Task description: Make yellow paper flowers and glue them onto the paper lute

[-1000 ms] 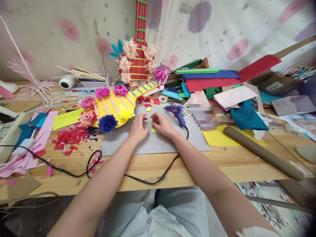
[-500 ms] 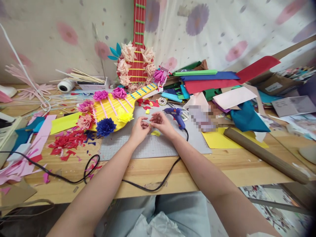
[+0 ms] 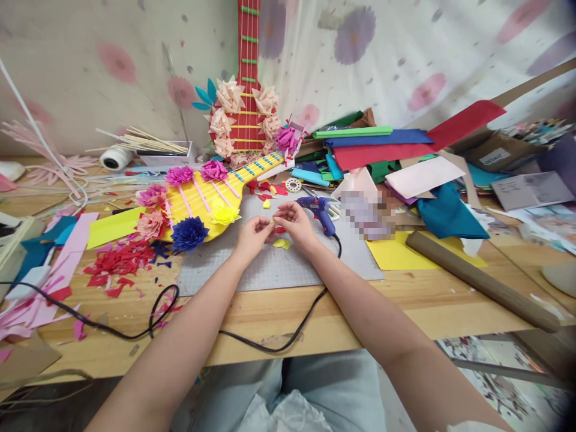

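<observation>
My left hand [image 3: 252, 236] and my right hand [image 3: 296, 225] meet over a grey cutting mat [image 3: 216, 273], fingertips pinched together. What they pinch is tiny and mostly hidden; a speck of yellow shows there. Just below the fingers, yellow petal-shaped pieces [image 3: 282, 243] lie on the mat, with a red scrap [image 3: 279, 230] between the hands. Right of my right hand rests a purple glue gun [image 3: 320, 211], its black cord running down the mat. To the left, a yellow guitar-shaped craft [image 3: 193, 201] carries a blue paper flower [image 3: 189, 234] and a yellow paper flower [image 3: 224, 212].
A red guitar-shaped craft [image 3: 249, 114] leans at the back. Folded coloured sheets [image 3: 382, 144] pile up behind right. A brown roll [image 3: 481, 282] lies at right. Red scraps [image 3: 119, 262] and a black cord [image 3: 112, 327] spread across the left.
The view has shifted slightly. My fingers stay pinched together, turned a little. A red scrap now shows between my hands, and more of the yellow pieces below them is visible.
</observation>
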`<state>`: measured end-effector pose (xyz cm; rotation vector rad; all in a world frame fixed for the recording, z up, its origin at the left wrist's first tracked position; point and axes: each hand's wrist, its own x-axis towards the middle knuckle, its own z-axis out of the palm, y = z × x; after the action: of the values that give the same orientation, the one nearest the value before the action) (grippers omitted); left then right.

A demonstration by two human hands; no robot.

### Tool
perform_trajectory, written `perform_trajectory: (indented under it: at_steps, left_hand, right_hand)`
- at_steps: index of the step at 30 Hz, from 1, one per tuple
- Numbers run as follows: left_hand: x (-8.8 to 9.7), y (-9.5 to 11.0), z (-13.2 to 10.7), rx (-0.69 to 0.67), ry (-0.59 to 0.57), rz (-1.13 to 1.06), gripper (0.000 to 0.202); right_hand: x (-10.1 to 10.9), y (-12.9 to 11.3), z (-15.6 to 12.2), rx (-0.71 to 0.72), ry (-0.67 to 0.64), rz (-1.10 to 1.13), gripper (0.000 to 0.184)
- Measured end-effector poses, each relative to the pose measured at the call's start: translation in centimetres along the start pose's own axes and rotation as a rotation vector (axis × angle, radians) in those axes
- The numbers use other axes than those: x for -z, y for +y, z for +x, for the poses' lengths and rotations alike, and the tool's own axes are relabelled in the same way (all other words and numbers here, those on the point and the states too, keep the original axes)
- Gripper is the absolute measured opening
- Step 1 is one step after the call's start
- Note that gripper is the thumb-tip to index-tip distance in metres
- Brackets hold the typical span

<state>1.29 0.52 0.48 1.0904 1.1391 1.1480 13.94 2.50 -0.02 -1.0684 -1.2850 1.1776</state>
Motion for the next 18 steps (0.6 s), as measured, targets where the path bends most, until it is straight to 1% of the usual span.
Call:
perform_trajectory:
  at_steps: [2,4,6,7,8,9,11,12,13,14,15,16,17,18]
  left_hand:
    - [0.0,0.1,0.0,0.026,0.021,-0.027,0.019]
    - [0.0,0.3,0.0,0.055,0.043,-0.044,0.017]
    - [0.1,0.5,0.0,0.089,0.057,-0.054,0.016]
    - [0.1,0.6,0.0,0.105,0.062,-0.058,0.015]
    - [0.2,0.6,0.0,0.119,0.063,-0.063,0.015]
    - [0.3,0.7,0.0,0.129,0.064,-0.066,0.015]
    - [0.3,0.7,0.1,0.143,0.073,-0.07,0.014]
    - [0.4,0.7,0.1,0.147,0.08,-0.07,0.014]
    - [0.4,0.7,0.1,0.151,0.086,-0.07,0.014]
    - [0.4,0.8,0.1,0.154,0.092,-0.07,0.014]
    - [0.4,0.8,0.1,0.157,0.097,-0.071,0.015]
    - [0.4,0.8,0.2,0.16,0.101,-0.072,0.015]
    - [0.3,0.8,0.2,0.163,0.104,-0.071,0.016]
    - [0.3,0.9,0.2,0.166,0.106,-0.07,0.016]
  right_hand:
    - [0.0,0.1,0.1,0.002,0.015,0.0,0.033]
    - [0.3,-0.1,0.2,0.017,0.058,-0.011,0.031]
    - [1.2,-1.0,0.0,0.027,0.075,-0.047,0.029]
    - [2.1,-1.7,-0.1,0.02,0.052,-0.084,0.029]
    - [3.1,-2.6,-0.4,-0.005,-0.018,-0.145,0.028]
    - [4.4,-3.6,-0.7,-0.052,-0.123,-0.237,0.028]
    - [7.2,-5.5,-1.3,-0.206,-0.369,-0.438,0.026]
    - [8.6,-6.2,-1.5,-0.279,-0.425,-0.543,0.028]
    - [9.8,-6.6,-1.6,-0.309,-0.399,-0.67,0.031]
    - [10.8,-6.8,-1.6,-0.3,-0.312,-0.818,0.035]
    - [11.4,-6.6,-1.5,-0.275,-0.177,-0.945,0.039]
    - [11.7,-6.1,-1.3,-0.218,-0.048,-1.026,0.041]
    - [11.7,-5.5,-1.1,-0.142,0.034,-1.063,0.041]
    - [11.5,-4.7,-0.7,-0.063,0.082,-1.064,0.039]
